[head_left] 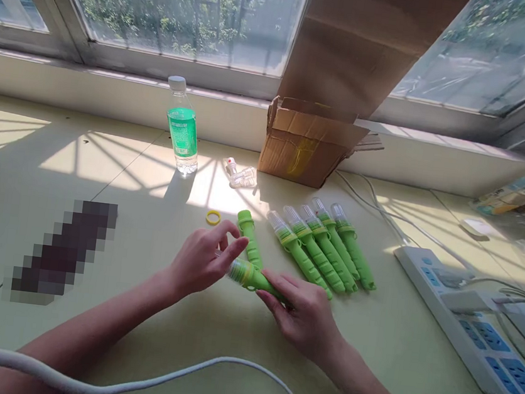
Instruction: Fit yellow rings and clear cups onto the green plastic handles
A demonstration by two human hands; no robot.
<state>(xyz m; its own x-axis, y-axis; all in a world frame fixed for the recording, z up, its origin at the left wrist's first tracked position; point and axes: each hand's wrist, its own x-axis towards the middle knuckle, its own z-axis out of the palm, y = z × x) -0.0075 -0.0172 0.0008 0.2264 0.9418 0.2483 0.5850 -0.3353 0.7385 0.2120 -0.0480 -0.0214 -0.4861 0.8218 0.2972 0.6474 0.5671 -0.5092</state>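
A green flashlight (255, 279) with a clear cap lies crosswise between my two hands. My left hand (203, 257) has its thumb and fingers closed around the clear cap end. With fingers and thumb wrapped on the green body, my right hand (308, 316) grips the other end. Just behind them lies a green flashlight body (251, 239) without a cap, its threaded end pointing away. A yellow ring (213, 218) rests on the table near my left fingers. Several capped green flashlights (323, 245) lie side by side to the right.
A water bottle (183, 128) and small clear parts (241, 177) stand near the window. An open cardboard box (306, 145) is behind. Power strips (470, 328) with cables are at right. A white cable (151, 383) crosses the front; a blurred dark object (67, 250) lies left.
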